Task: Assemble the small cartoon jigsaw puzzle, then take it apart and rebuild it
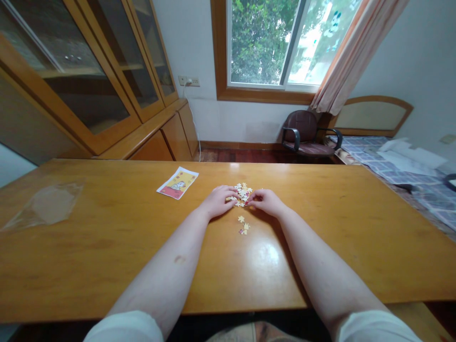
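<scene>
A small heap of yellow and white jigsaw pieces (pixel 243 191) lies in the middle of the wooden table (pixel 117 237). My left hand (pixel 219 202) rests at the heap's left edge, fingers curled and pinching a piece. At the right edge my right hand (pixel 266 201) has its fingers closed on a piece. A few loose pieces (pixel 243 225) lie just in front of the heap, between my wrists. A printed picture card (pixel 177 182), yellow and red, lies to the left of the heap.
A clear plastic bag (pixel 46 205) lies at the table's left. Wooden glass-door cabinets (pixel 107 80) line the left wall. A dark red armchair (pixel 307 134) stands under the window, and a bed (pixel 402 166) with papers on it is at the right.
</scene>
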Demonstrator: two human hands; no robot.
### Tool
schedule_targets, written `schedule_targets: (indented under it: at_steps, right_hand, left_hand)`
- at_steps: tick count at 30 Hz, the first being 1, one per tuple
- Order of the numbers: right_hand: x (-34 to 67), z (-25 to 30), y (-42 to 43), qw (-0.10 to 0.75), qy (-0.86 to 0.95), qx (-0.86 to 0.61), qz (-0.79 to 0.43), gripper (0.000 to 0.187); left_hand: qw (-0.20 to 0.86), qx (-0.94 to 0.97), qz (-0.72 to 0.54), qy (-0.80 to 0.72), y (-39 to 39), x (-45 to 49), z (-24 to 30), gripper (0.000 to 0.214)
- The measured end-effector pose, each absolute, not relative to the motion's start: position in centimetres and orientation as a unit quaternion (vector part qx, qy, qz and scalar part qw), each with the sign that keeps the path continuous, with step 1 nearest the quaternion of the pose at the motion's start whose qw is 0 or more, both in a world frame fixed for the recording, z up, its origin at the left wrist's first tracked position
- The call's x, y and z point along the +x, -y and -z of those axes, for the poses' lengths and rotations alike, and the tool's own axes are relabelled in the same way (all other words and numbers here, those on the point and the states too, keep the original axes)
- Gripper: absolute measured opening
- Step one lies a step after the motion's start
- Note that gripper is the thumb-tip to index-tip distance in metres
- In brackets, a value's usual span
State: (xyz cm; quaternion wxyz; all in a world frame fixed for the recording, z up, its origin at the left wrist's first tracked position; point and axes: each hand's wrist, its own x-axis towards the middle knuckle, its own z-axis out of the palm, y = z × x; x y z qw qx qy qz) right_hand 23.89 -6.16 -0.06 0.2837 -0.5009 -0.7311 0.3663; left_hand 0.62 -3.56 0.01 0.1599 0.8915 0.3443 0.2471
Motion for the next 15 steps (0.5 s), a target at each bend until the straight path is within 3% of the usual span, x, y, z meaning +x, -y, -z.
schedule_targets:
  at_steps: [4,11,15]
  right_hand:
    - [23.2,-0.2,6.4,0.225,0.776,-0.464,-0.364,0.015]
    - [24.4,-0.7,6.2,0.194,0.787,-0.556,-0.185,0.010]
    - [24.9,-0.8,6.3,0.166,0.786,-0.559,-0.204,0.010]
  left_hand:
    - [0.159,0.895,-0.244,-0.338,3.6,0.7,-0.1,0.017]
    - [0.155,0.880,-0.259,-0.368,3.3,0.5,0.0,0.017]
    - [0.153,0.881,-0.258,-0.366,3.4,0.5,-0.1,0.017]
